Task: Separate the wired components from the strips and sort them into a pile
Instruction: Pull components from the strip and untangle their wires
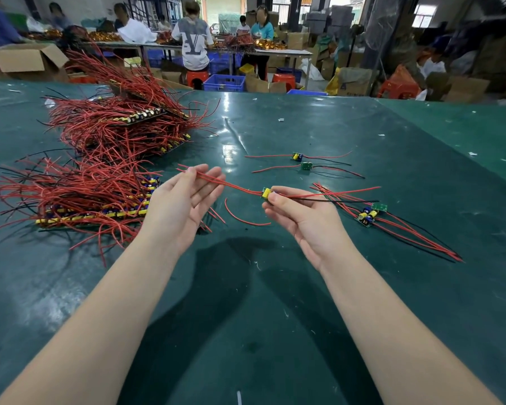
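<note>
Over a green work table (304, 287), we hold one wired component (265, 193) in the air between our two hands. Our right hand (300, 222) pinches its small yellow-topped board between thumb and fingertips, while its red and black leads run off to the right. Our left hand (181, 204) is palm up with fingers spread and relaxed, and the component's two red leads lie across its fingertips.

To the left on the table lie the strips (91, 217), rows of boards not yet separated, buried under a tangle of red wires, with a second stack (129, 124) just behind them. To the right of our right hand lies the sorted pile (368, 214), a few separated components with their leads fanning toward the right edge. Two more loose components (301, 160) lie farther back, near the table's middle, and a single red wire scrap (243, 219) curls on the table between our hands.

Beyond the table, people work at benches among cardboard boxes (27, 61) and blue crates (224, 82).
</note>
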